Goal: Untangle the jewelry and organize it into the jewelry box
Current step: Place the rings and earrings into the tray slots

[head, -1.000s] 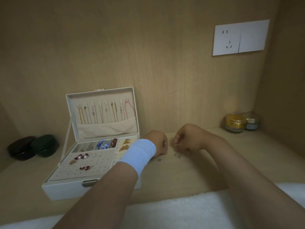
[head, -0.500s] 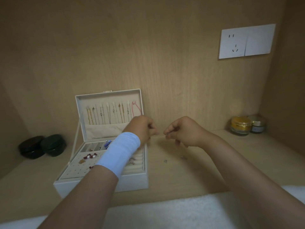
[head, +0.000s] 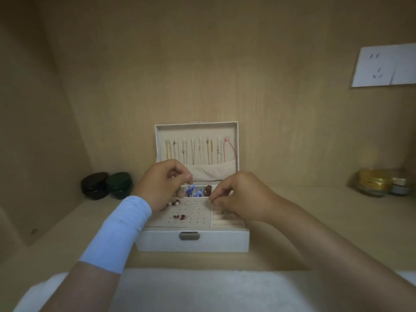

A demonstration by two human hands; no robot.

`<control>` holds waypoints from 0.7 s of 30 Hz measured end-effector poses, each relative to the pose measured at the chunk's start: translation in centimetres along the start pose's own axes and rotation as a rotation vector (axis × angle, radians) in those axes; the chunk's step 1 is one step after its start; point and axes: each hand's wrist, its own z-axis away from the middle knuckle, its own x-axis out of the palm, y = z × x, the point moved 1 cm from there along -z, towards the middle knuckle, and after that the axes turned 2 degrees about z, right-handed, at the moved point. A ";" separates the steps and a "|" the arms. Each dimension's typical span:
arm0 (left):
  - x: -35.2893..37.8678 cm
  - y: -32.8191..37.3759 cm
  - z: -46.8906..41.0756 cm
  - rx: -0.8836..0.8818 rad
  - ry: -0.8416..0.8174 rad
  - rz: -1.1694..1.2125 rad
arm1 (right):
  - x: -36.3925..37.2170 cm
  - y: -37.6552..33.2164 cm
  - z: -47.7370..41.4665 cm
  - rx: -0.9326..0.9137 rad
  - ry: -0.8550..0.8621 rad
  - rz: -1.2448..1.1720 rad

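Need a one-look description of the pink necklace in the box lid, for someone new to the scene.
On the wooden shelf, find the white jewelry box standing open, its raised lid holding a row of hanging chains. The pink necklace hangs at the right end of that row: the only pink loop beside thin gold and silver strands.

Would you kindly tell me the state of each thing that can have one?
White rectangular jewelry box, lid open and upright.
Left hand, pinching a small silver piece above the box.
Right hand, fingertips pinched; contents unclear.
Black round case and dark green round case, closed.
Gold-lidded glass jar, lid on.
Thin chain necklaces, hanging in lid.
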 end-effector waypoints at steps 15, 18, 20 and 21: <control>-2.0 -5.6 1.2 -0.051 0.037 0.176 | 3.8 -2.4 -2.5 -0.134 0.050 0.515; -1.8 -5.2 1.3 -0.037 0.032 0.173 | 4.4 -1.8 -2.4 -0.230 0.145 0.579; -1.8 -5.0 1.4 -0.031 0.026 0.160 | 4.5 -1.5 -2.4 -0.237 0.212 0.605; -1.8 -5.0 1.4 -0.031 0.024 0.162 | 4.5 -1.4 -2.4 -0.236 0.225 0.601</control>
